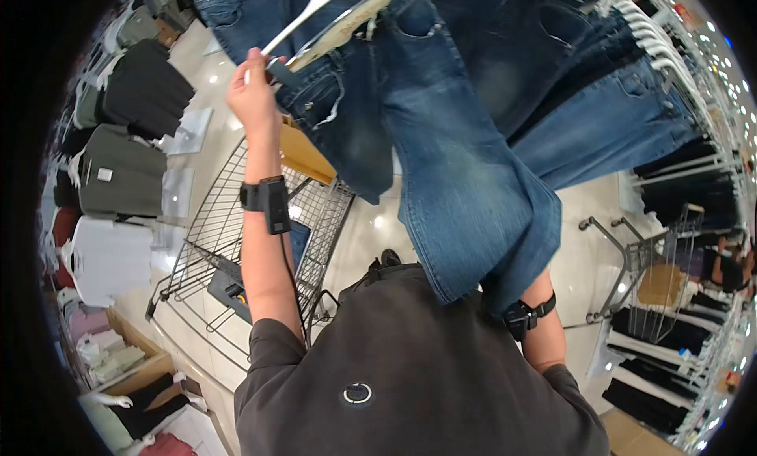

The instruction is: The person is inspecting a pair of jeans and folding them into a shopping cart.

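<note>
My left hand [254,100] is raised at the upper left, its fingers closed around the end of a white hanger [306,16]. A pair of blue jeans [465,172] spreads from the waistband near that hanger down across the middle. One jeans leg is folded over toward my right forearm. Of my right hand [540,282], only a small part by the wrist shows; the denim hides its fingers. More jeans [623,125] hang behind, at the upper right.
A wire shopping cart [213,212] stands to my left with a few items inside. Another cart [658,259] is at the right. Shirts [130,168] hang along the left, and white hangers [643,30] line a rail at upper right.
</note>
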### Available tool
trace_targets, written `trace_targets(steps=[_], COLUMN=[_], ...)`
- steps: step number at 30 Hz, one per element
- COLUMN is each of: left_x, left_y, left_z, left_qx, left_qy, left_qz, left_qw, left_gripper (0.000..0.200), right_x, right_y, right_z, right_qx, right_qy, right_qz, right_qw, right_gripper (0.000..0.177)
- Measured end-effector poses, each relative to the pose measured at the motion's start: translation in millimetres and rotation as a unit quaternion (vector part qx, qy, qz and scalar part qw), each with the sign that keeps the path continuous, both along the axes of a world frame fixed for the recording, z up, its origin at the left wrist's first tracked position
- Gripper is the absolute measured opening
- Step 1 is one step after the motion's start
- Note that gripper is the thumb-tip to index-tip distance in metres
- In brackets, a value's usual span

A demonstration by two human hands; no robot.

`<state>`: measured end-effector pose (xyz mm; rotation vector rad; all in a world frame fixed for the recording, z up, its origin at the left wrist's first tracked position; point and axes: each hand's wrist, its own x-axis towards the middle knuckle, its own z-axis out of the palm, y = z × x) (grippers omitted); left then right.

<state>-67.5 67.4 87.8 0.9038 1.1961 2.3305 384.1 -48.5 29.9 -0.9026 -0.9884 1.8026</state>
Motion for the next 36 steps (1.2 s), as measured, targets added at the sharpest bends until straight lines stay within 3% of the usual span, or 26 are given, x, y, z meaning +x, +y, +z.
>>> trace_targets(steps=[8, 11, 17, 20, 23, 26, 36], left_x=[8, 7, 8, 11, 11, 6, 19], left_y=[-4, -5, -6, -9, -10, -8, -9], left_z=[2, 2, 5, 9, 11, 5, 19], left_qx=[-0.027, -0.029, -0.024, -0.028, -0.030, -0.033, -0.025], left_qy=[0.008, 0.014, 0.023, 0.025, 0.035, 0.036, 0.071], left_qz=[0.006, -0.007, -0.018, -0.030, -0.036, -0.024, -0.018], left_qw=[1.000, 0.999, 0.999, 0.999, 0.998, 0.999, 0.997], left_gripper=[0.028, 0.028, 0.030, 0.030, 0.030, 0.029, 0.032], right_x=[-12, -19, -31, -11, -15, -25, -4], right_y=[10, 10, 11, 21, 20, 16, 25], right_z=[7, 14, 31, -9, 0, 15, 0], right_qx=[0.033, -0.019, -0.212, -0.186, -0.182, -0.160, -0.141], right_qy=[-0.073, -0.047, 0.125, 0.424, 0.389, 0.163, 0.173], right_qz=[-0.002, -0.026, -0.103, 0.090, 0.070, -0.056, -0.099], right_qw=[0.997, 0.998, 0.964, 0.882, 0.900, 0.972, 0.970], right_gripper=[0.054, 0.054, 0.057, 0.058, 0.057, 0.056, 0.054])
